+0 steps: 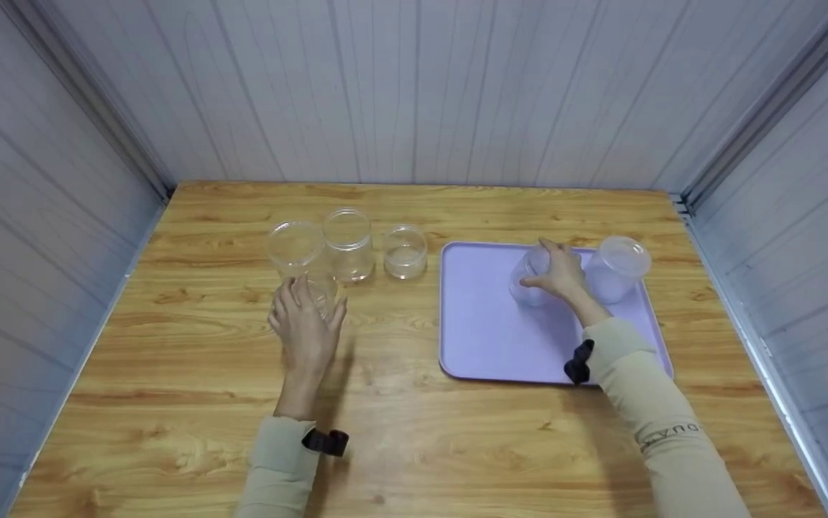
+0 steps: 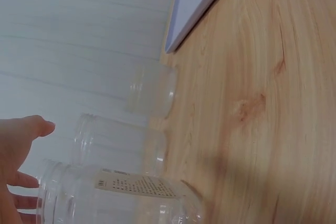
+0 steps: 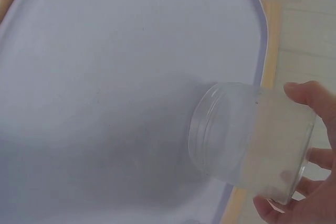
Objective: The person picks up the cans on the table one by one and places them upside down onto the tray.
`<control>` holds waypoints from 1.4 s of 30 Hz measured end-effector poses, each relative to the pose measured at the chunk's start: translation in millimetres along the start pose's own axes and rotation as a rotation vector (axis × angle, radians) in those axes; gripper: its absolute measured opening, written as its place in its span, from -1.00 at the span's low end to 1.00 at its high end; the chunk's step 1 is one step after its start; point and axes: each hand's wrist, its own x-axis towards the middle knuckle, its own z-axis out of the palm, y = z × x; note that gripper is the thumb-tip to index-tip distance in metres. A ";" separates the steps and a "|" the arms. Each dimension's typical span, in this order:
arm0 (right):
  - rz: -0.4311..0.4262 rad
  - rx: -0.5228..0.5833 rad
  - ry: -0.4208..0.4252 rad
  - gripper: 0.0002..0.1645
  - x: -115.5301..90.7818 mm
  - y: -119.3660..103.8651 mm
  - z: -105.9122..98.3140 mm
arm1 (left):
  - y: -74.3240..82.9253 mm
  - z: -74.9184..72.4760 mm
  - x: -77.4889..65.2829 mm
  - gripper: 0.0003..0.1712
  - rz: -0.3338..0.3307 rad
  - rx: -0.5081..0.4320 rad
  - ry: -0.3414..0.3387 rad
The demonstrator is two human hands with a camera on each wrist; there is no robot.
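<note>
My left hand (image 1: 307, 316) is over the mouth of a clear labelled jar (image 2: 136, 192) that stands upright on the table. Its thumb is held away from the jar, and the other fingers are partly hidden behind the rim. On the lilac tray (image 1: 485, 324), my right hand (image 1: 561, 277) grips another clear jar (image 3: 252, 140) around its upper end. This jar is upside down, its threaded mouth toward the tray. Thumb and fingers sit on opposite sides of its base.
Behind my left hand stand a wide clear jar (image 1: 295, 244), a tall clear jar (image 1: 350, 248) and a short clear jar (image 1: 405, 252). A cloudy-looking jar (image 1: 615, 270) stands at the tray's back right corner. Panelled walls (image 1: 414, 93) enclose the wooden table (image 1: 399, 432) at back and sides.
</note>
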 end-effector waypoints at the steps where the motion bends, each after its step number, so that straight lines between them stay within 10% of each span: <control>1: 0.002 -0.004 0.000 0.08 0.3 -0.3 -0.2 | -0.6 0.8 0.1 -0.18 -0.005 0.007 0.000; 30: 0.049 -0.031 -0.027 0.11 20.6 -5.1 4.9 | -2.0 1.2 8.2 0.04 -0.166 0.167 -0.170; 42: 0.041 -0.043 -0.039 0.07 18.2 -8.9 2.2 | -5.5 3.2 12.4 -0.04 -0.184 0.143 -0.129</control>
